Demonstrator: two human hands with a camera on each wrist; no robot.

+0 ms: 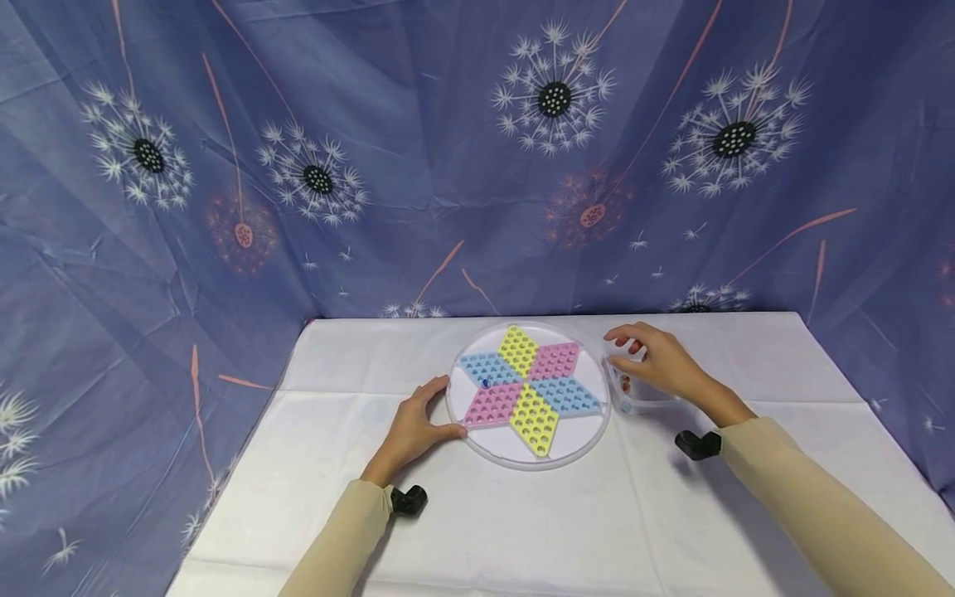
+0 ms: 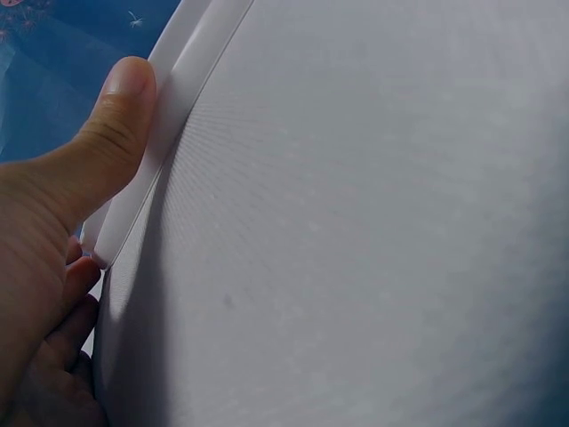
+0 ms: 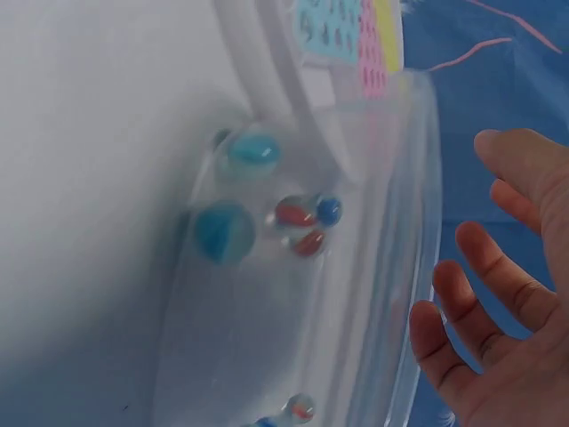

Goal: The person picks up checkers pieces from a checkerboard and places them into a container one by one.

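A round white checkers board point(image 1: 578, 444) with a pink, blue and yellow star lies in the middle of the table. One blue marble point(image 1: 486, 383) sits in a hole on its left side. My left hand point(image 1: 442, 408) grips the board's left rim point(image 2: 178, 98), thumb point(image 2: 111, 133) on top and fingers curled at the edge. Just right of the board stands a clear plastic container point(image 1: 647, 405) point(image 3: 382, 267) holding several marbles point(image 3: 222, 231). My right hand point(image 1: 622, 342) point(image 3: 480, 294) hovers over it, fingers spread and relaxed, holding nothing.
A white cloth point(image 1: 522, 531) covers the table, with bare cloth in front of and beside the board. A blue dandelion-print curtain point(image 1: 418, 166) hangs behind and to both sides. Black wrist mounts point(image 1: 408, 500) point(image 1: 697, 444) sit by each sleeve.
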